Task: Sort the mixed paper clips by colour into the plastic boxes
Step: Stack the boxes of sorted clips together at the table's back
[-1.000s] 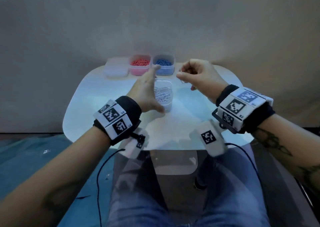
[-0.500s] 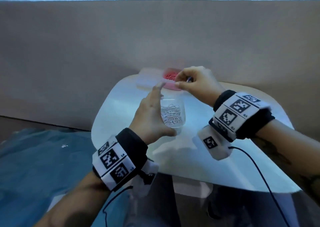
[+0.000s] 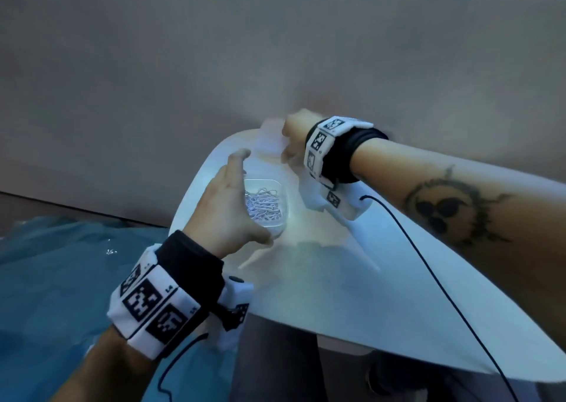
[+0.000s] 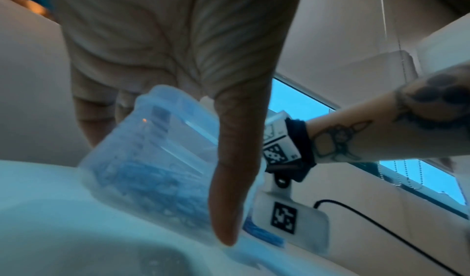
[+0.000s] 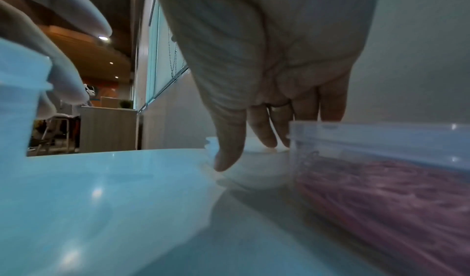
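A clear plastic box of white paper clips sits mid-table. My left hand grips it, thumb on the near side and fingers on the far side. In the left wrist view the clear box looks tilted under my left hand. My right hand reaches across to a white box at the table's far edge. In the right wrist view my right hand has its thumb on the side of the white box and its fingers on top. No clip shows in it.
A box of red clips stands right beside the white box. A bit of the blue clips shows behind my left thumb. The white round table stands close to a beige wall. A black cable trails across the table from my right wrist.
My right hand, which pinched a small clip above the clear box, has moved to the far white box and lowered onto it. The left hand stayed on the clear box. The head view swung left.
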`<action>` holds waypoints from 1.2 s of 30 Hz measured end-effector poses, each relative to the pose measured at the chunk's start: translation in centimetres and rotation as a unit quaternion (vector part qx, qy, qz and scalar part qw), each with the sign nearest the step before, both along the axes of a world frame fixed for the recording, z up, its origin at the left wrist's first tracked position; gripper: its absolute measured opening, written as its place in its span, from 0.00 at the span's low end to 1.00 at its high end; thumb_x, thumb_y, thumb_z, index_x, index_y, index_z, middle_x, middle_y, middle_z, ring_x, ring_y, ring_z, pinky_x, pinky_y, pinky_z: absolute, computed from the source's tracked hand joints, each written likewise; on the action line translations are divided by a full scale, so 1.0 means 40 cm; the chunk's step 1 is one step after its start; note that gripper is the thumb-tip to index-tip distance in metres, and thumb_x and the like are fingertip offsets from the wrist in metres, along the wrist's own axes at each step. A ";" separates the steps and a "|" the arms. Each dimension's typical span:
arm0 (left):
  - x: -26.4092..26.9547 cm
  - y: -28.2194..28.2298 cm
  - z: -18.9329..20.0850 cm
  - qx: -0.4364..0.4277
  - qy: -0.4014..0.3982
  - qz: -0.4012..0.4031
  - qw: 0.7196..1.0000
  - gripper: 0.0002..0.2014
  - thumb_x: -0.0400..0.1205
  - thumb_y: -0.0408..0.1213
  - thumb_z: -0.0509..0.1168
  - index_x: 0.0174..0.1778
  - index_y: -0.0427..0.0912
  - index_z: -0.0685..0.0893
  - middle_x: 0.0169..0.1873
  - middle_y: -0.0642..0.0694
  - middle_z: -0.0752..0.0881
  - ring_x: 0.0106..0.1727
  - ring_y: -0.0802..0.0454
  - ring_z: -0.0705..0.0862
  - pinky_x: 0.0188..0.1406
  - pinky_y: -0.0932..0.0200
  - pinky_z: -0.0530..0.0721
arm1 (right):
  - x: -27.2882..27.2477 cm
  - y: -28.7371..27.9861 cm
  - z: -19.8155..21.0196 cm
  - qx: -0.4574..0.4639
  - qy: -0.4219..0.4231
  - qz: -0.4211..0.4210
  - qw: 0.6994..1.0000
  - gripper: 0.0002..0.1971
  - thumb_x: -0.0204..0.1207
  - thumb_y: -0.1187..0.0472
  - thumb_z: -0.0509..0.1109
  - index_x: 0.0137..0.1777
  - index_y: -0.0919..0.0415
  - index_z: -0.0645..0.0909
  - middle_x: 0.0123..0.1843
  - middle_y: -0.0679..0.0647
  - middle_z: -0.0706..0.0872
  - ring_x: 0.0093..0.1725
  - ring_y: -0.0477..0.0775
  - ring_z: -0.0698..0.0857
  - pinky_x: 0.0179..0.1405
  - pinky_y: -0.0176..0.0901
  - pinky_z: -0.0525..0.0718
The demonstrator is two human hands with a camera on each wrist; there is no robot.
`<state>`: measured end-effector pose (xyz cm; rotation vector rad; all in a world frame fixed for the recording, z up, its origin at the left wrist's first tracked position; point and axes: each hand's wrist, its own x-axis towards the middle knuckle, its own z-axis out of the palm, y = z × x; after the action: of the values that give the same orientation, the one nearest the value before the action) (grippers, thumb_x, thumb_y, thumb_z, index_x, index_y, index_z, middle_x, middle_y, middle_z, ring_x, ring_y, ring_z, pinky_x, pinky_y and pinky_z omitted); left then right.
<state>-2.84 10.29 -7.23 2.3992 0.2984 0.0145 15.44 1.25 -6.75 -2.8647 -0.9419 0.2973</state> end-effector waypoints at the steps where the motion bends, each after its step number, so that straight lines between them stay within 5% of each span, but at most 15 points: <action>1: -0.001 0.000 -0.001 -0.004 -0.001 0.001 1.000 0.60 0.54 0.32 0.84 0.78 0.51 0.54 0.65 0.46 0.72 0.68 0.52 0.71 0.54 0.66 0.65 | 0.007 0.008 0.005 0.003 0.002 0.000 1.000 0.23 0.75 0.53 0.70 0.67 0.64 0.76 0.68 0.62 0.79 0.67 0.63 0.78 0.63 0.49 0.76; 3: 0.000 -0.007 -0.002 -0.014 -0.004 0.002 1.000 0.60 0.54 0.33 0.84 0.78 0.51 0.54 0.66 0.46 0.72 0.67 0.52 0.71 0.54 0.66 0.65 | -0.001 0.015 0.036 0.044 -0.001 -0.005 0.999 0.19 0.79 0.53 0.65 0.63 0.66 0.80 0.63 0.61 0.83 0.63 0.61 0.81 0.59 0.47 0.79; 5: 0.007 -0.021 -0.003 -0.019 -0.014 0.002 1.000 0.60 0.54 0.32 0.84 0.78 0.50 0.55 0.67 0.46 0.72 0.68 0.51 0.70 0.56 0.65 0.66 | -0.014 0.008 0.084 0.128 -0.040 -0.028 0.991 0.13 0.81 0.55 0.60 0.44 0.62 0.82 0.55 0.63 0.84 0.58 0.61 0.82 0.49 0.46 0.77; 7: 0.019 -0.034 -0.002 -0.015 -0.030 0.003 0.999 0.59 0.54 0.32 0.84 0.78 0.49 0.56 0.67 0.45 0.71 0.69 0.49 0.70 0.56 0.64 0.66 | -0.034 -0.033 0.139 0.224 -0.091 -0.038 0.969 0.16 0.81 0.59 0.56 0.30 0.52 0.62 0.51 0.66 0.81 0.55 0.63 0.80 0.47 0.49 0.71; 10: 0.041 -0.054 0.021 -0.024 -0.069 -0.011 0.997 0.55 0.55 0.30 0.83 0.76 0.46 0.59 0.65 0.45 0.72 0.67 0.50 0.71 0.55 0.67 0.67 | -0.079 -0.142 0.194 0.414 0.050 -0.088 0.904 0.14 0.82 0.64 0.52 0.34 0.51 0.62 0.38 0.56 0.78 0.37 0.56 0.81 0.37 0.45 0.78; 14: 0.073 -0.097 0.082 -0.016 -0.137 -0.046 0.989 0.55 0.53 0.32 0.84 0.75 0.45 0.60 0.62 0.45 0.74 0.64 0.49 0.74 0.59 0.63 0.72 | -0.159 -0.277 0.198 0.448 0.199 -0.122 0.863 0.14 0.76 0.70 0.51 0.39 0.54 0.74 0.33 0.51 0.75 0.25 0.43 0.76 0.23 0.31 0.78; 17: 0.075 -0.152 0.121 -0.039 -0.174 -0.097 0.979 0.57 0.51 0.35 0.83 0.75 0.45 0.60 0.56 0.48 0.77 0.61 0.49 0.77 0.62 0.61 0.77 | -0.212 -0.335 0.176 0.443 0.253 -0.105 0.854 0.11 0.79 0.68 0.58 0.41 0.55 0.77 0.35 0.49 0.78 0.28 0.43 0.78 0.30 0.34 0.77; 19: 0.066 -0.184 0.127 -0.066 -0.181 -0.128 0.973 0.57 0.51 0.34 0.83 0.75 0.44 0.59 0.54 0.48 0.78 0.58 0.52 0.79 0.56 0.71 0.77 | -0.243 -0.364 0.160 0.435 0.268 -0.080 0.856 0.02 0.80 0.59 0.64 0.48 0.55 0.78 0.39 0.49 0.80 0.35 0.45 0.79 0.34 0.37 0.76; 23: 0.032 -0.236 0.102 -0.113 -0.183 -0.162 0.963 0.57 0.49 0.37 0.82 0.74 0.45 0.60 0.54 0.52 0.79 0.59 0.56 0.79 0.55 0.70 0.78 | -0.289 -0.420 0.133 0.447 0.263 -0.096 0.850 0.10 0.76 0.56 0.67 0.56 0.54 0.78 0.44 0.47 0.82 0.35 0.41 0.82 0.30 0.31 0.78; 25: 0.020 -0.263 0.095 -0.143 -0.168 -0.197 0.955 0.58 0.50 0.30 0.85 0.74 0.43 0.60 0.51 0.57 0.77 0.55 0.72 0.77 0.49 0.78 0.76 | -0.310 -0.455 0.131 0.424 0.304 -0.106 0.846 0.15 0.73 0.51 0.67 0.59 0.54 0.78 0.44 0.46 0.85 0.35 0.40 0.85 0.27 0.31 0.80; 27: 0.016 -0.288 0.096 -0.166 -0.161 -0.234 0.944 0.58 0.51 0.27 0.84 0.75 0.42 0.59 0.50 0.55 0.76 0.48 0.77 0.77 0.44 0.81 0.76 | -0.328 -0.499 0.132 0.389 0.337 -0.110 0.850 0.20 0.70 0.44 0.67 0.60 0.51 0.79 0.42 0.45 0.87 0.36 0.42 0.87 0.28 0.34 0.81; 32: -0.027 -0.373 0.059 -0.234 -0.148 -0.281 0.919 0.56 0.51 0.42 0.81 0.74 0.48 0.57 0.60 0.52 0.77 0.62 0.57 0.79 0.62 0.62 0.81 | -0.381 -0.603 0.104 0.382 0.375 -0.153 0.830 0.24 0.69 0.42 0.69 0.64 0.49 0.80 0.48 0.53 0.87 0.40 0.49 0.85 0.27 0.37 0.81; 36: -0.078 -0.424 0.023 -0.317 0.030 -0.289 0.903 0.52 0.63 0.33 0.81 0.75 0.50 0.53 0.62 0.55 0.75 0.61 0.57 0.81 0.59 0.61 0.83 | -0.432 -0.649 0.057 0.405 0.358 -0.204 0.816 0.23 0.66 0.45 0.71 0.56 0.60 0.82 0.44 0.56 0.85 0.37 0.49 0.85 0.27 0.38 0.81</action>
<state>-5.98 -6.67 -6.31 1.7517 -0.3490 -0.3731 -1.86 -24.71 -4.48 -1.8296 -0.1899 0.6624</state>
